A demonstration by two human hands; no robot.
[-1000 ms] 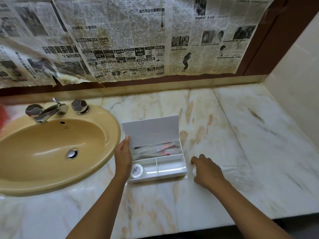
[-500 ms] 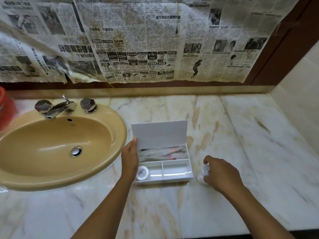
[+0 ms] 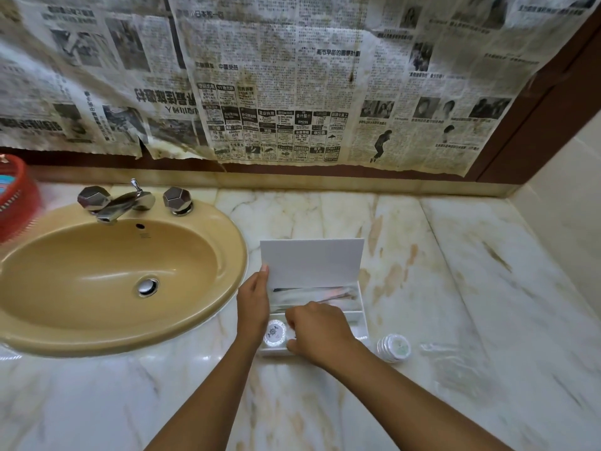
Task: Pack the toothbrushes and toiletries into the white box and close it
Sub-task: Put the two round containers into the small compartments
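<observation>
Hands work over a shallow white plastic box [image 3: 359, 323] with its flat hinged lid [image 3: 312, 263] standing upright, on a glossy cream marble counter [image 3: 455, 255] veined with brown. The left hand [image 3: 253, 304] steadies the box's left side, fingers straight along the lid edge. The right hand [image 3: 317, 333] reaches into the front compartment with fingers curled; whether they pinch anything is hidden behind the knuckles. Beside that hand, in the front left compartment, sits a small round clear jar with a patterned white lid [image 3: 275, 333]. Wrapped toothbrushes in clear film [image 3: 312, 296] lie along the rear compartment. A second small round jar [image 3: 394, 347] waits on the counter just right of the box, near a crumpled clear plastic wrapper [image 3: 455, 366].

Packing appears mid-way: toiletries are going into the front section. Next, judging by what remains, the outside jar needs lifting in, then the lid folding down. A tan oval ceramic sink [image 3: 97, 284] with chrome taps [image 3: 130, 201] lies left.
</observation>
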